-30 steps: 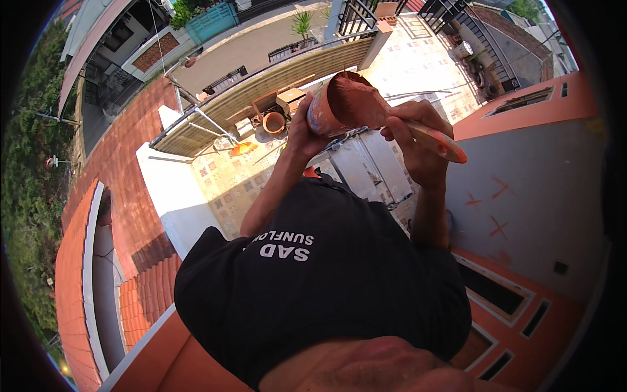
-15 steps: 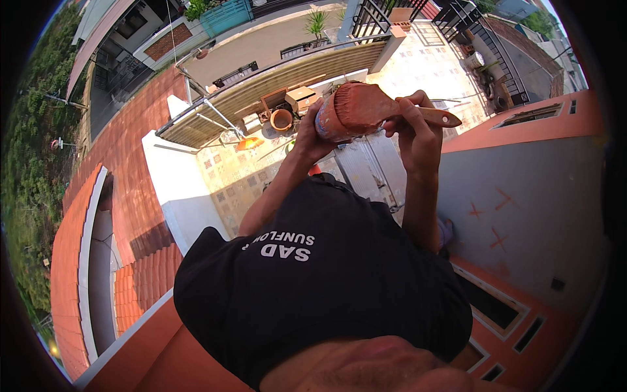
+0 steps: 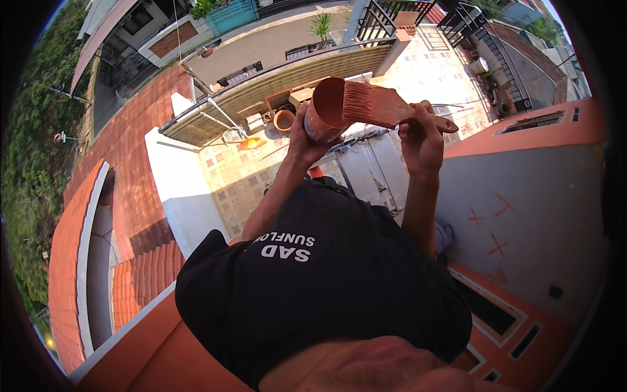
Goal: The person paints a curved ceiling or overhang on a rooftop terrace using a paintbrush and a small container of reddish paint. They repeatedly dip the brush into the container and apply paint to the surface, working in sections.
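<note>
My left hand (image 3: 302, 142) is closed around a small paint tub (image 3: 322, 121) with reddish-orange paint coating its inside and smeared over its outer wall. The tub is tilted with its mouth toward the brush. In my right hand (image 3: 421, 138), the fingers grip the wooden handle of a wide paintbrush (image 3: 377, 105). Its bristles are thick with the same paint and point left, their tips at the tub's right rim. Whether they touch the rim, I cannot tell.
Well below lies a tiled yard (image 3: 225, 163) with an orange pot (image 3: 284, 120) and a wooden box beside a corrugated fence (image 3: 281, 88). A silvery metal surface (image 3: 366, 166) is under my hands. A grey wall (image 3: 522, 202) with orange cross marks rises at right; tiled roofs (image 3: 157, 274) slope at left.
The brush has come away from over the tub's mouth to its right side, so the tub's inside now shows. My right hand has shifted slightly down.
</note>
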